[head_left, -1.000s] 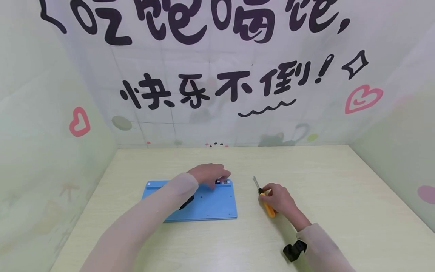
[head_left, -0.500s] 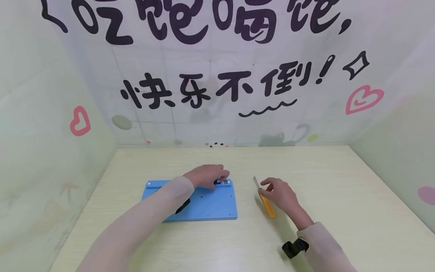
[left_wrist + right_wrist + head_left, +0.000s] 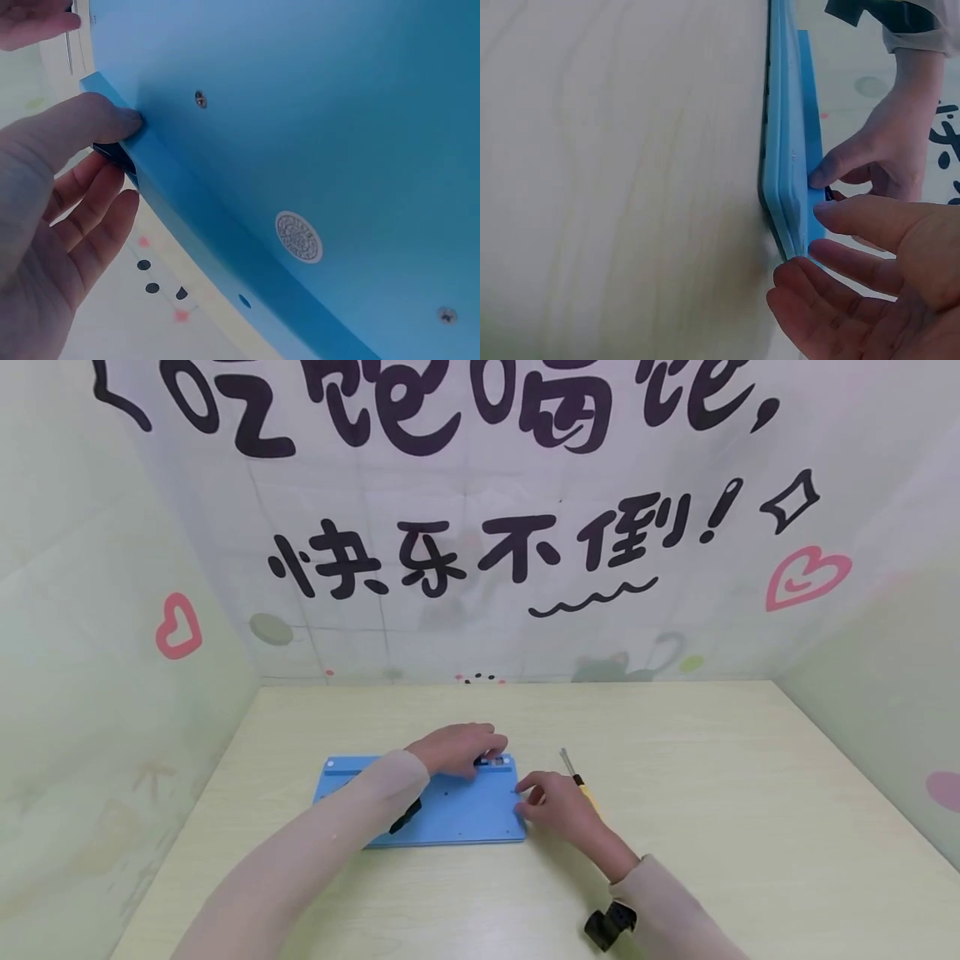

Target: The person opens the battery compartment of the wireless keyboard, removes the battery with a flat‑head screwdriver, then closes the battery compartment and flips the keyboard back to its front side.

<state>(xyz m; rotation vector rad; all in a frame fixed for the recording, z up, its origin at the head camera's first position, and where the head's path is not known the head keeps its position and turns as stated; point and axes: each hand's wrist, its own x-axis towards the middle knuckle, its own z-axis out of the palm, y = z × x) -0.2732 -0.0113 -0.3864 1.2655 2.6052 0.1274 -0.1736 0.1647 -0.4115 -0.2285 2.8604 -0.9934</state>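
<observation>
Left hand (image 3: 457,749) pinches far edge of blue panel (image 3: 450,818) on table (image 3: 465,902); right hand (image 3: 558,806), fingers parted, empty, at its right edge, contact unclear. Screwdriver (image 3: 578,780) handle partly hidden behind right hand.

From here I lose the near left corner of the blue board (image 3: 472,814) behind the left sleeve (image 3: 300,864) and part of the yellow-handled tool (image 3: 579,781) behind the right hand (image 3: 561,810), the left hand (image 3: 82,157) partly covers a dark piece (image 3: 114,154), and the top edge crops the wall lettering (image 3: 412,422).
</observation>
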